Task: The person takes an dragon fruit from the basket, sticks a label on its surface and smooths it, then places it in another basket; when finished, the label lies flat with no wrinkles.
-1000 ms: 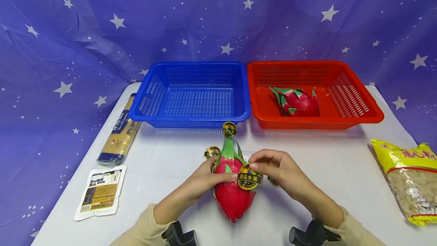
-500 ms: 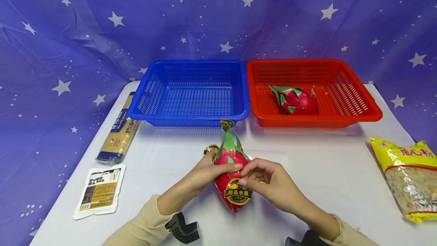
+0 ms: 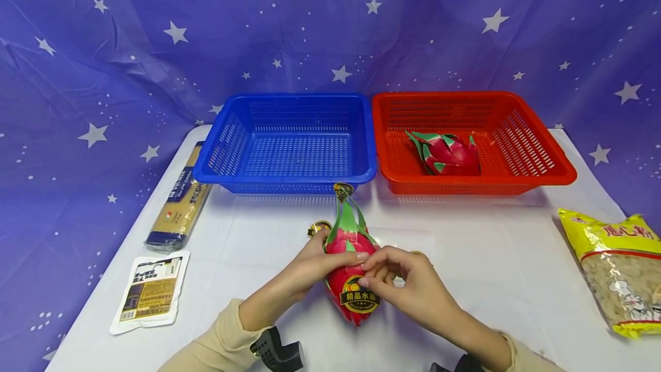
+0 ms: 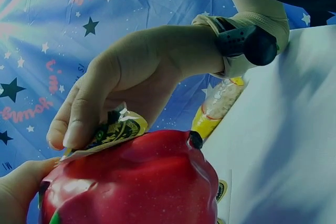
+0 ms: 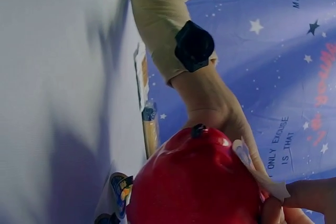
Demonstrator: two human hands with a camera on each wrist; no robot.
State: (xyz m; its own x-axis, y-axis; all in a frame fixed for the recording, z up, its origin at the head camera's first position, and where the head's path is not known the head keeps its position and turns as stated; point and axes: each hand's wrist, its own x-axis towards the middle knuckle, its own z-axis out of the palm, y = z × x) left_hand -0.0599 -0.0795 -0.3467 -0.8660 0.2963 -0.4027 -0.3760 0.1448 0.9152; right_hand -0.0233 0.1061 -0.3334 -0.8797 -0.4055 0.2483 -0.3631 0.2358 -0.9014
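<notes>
A red dragon fruit (image 3: 337,289) with green leaf tips lies on the white table in the head view. My left hand (image 3: 310,268) grips its left side, thumb across the top. A round black-and-gold sticker (image 3: 360,298) lies against the fruit's front. My right hand (image 3: 413,283) pinches the sticker's upper edge between thumb and index finger. In the left wrist view the sticker (image 4: 122,131) lies along the fruit's skin (image 4: 136,182), its near edge lifted. The right wrist view shows the sticker's pale edge (image 5: 265,179) standing off the fruit.
Behind are a blue basket (image 3: 284,179) and a red basket (image 3: 480,183) with another dragon fruit (image 3: 454,157). Spaghetti (image 3: 178,205) and a white pouch (image 3: 151,291) lie left; a yellow bag (image 3: 614,274) lies right. More stickers (image 3: 320,226) on a clear sheet surround the fruit.
My right hand has brought the sticker left and down onto the fruit's front. My left thumb has shifted slightly up. In the last half second the hands have barely moved.
</notes>
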